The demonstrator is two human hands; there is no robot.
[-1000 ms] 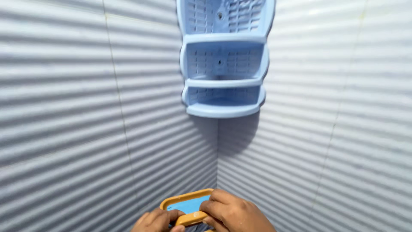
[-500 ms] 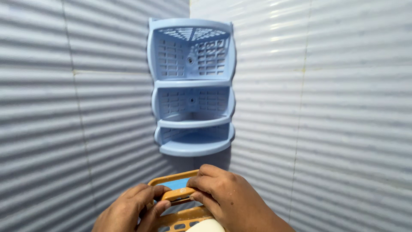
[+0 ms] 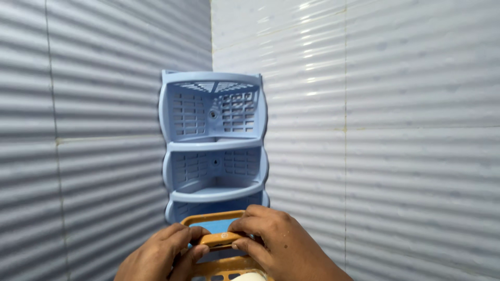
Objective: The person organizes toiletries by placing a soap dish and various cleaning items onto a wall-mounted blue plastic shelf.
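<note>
Orange plastic frame with a rounded rectangular opening (image 3: 219,240): one, bottom centre of the head view, held up just in front of the lowest tier of the shelf unit. Blue surface visible through its opening; can't tell if it's part of the frame or the shelf behind. A second orange slotted section continues below the hands, cut off by the picture edge, with something pale at the very bottom, too little shown to identify.

Count: two hands, one frame, one light-blue plastic three-tier corner shelf (image 3: 212,145) mounted where the two grey ribbed wall panels (image 3: 406,130) meet. Tiers look empty; slotted back walls.

Versus half a second ago: shelf sits lower and larger in view, more centred; hands and frame are higher relative to it, now overlapping the bottom tier instead of sitting below it.

Grip: left hand (image 3: 161,255) closed narrow on the frame's left side, fingers curled over the crossbar. Right hand (image 3: 276,242) closed on the right side, fingertips pressing the same bar from above. Both hands touching the frame, close together, fingertips nearly meeting.
</note>
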